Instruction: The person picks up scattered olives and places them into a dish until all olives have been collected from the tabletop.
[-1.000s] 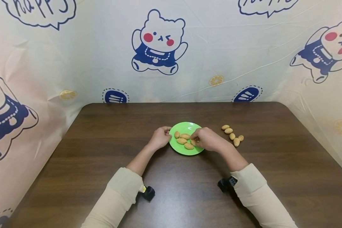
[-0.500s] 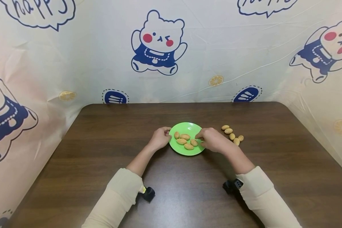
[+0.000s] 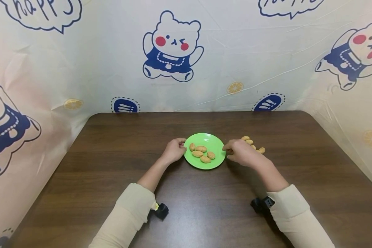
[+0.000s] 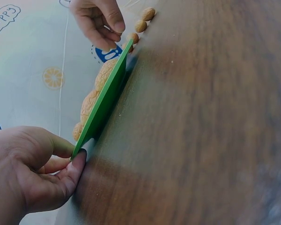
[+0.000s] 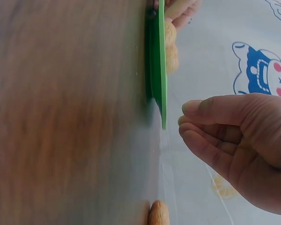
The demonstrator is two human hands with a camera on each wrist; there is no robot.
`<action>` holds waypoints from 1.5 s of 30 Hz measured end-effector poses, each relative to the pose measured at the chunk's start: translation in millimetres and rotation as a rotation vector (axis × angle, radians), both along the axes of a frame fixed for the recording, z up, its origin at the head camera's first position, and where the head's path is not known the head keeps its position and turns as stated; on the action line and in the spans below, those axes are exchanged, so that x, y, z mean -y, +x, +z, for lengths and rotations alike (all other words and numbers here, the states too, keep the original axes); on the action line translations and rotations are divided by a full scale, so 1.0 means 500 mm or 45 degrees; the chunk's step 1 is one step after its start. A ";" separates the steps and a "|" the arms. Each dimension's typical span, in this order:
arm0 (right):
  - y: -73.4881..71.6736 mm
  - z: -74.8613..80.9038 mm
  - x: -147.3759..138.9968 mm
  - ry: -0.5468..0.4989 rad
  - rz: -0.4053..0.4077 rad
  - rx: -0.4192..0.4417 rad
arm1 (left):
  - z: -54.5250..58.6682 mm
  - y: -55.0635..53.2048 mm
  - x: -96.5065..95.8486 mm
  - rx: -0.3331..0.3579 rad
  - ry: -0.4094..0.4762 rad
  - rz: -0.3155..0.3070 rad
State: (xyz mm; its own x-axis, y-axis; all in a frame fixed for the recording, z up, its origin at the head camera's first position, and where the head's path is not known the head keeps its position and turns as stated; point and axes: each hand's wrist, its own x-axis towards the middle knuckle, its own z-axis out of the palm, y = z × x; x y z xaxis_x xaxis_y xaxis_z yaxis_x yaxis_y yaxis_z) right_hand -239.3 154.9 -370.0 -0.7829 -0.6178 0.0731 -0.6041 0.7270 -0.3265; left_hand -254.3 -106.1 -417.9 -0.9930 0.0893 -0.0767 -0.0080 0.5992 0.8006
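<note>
A green plate bears several oval nuts with wrinkled tan shells. On the plate's left side, my left hand pinches the rim between thumb and fingers; in the left wrist view that hand has its thumb under the edge. My right hand is just off the right rim, fingers loosely bent and holding nothing. The right wrist view shows this right hand with a gap between its fingertips and the plate. Loose nuts lie beyond the right hand, which partly covers them.
All of this is on a dark brown wooden table. A pale printed curtain with bear drawings stands behind and at both sides. Small black devices are worn at both wrists.
My right hand has left a nut on the plate and drawn back to the right, past the rim toward the loose nuts. My left hand stays at the plate's left rim.
</note>
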 end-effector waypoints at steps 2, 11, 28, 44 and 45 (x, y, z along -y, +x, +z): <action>-0.001 0.001 -0.007 0.006 -0.009 -0.003 | -0.001 0.000 0.000 -0.004 0.001 0.000; -0.006 0.008 -0.046 -0.019 -0.074 -0.011 | 0.001 0.002 0.002 -0.021 0.017 -0.004; 0.000 0.025 -0.149 -0.019 -0.290 0.064 | 0.007 0.004 0.001 -0.019 0.014 0.004; -0.014 0.009 -0.204 -0.027 -0.400 0.104 | 0.002 0.002 0.001 -0.037 0.033 -0.008; -0.016 0.007 -0.205 -0.025 -0.402 0.105 | 0.002 0.002 0.001 -0.038 0.028 -0.007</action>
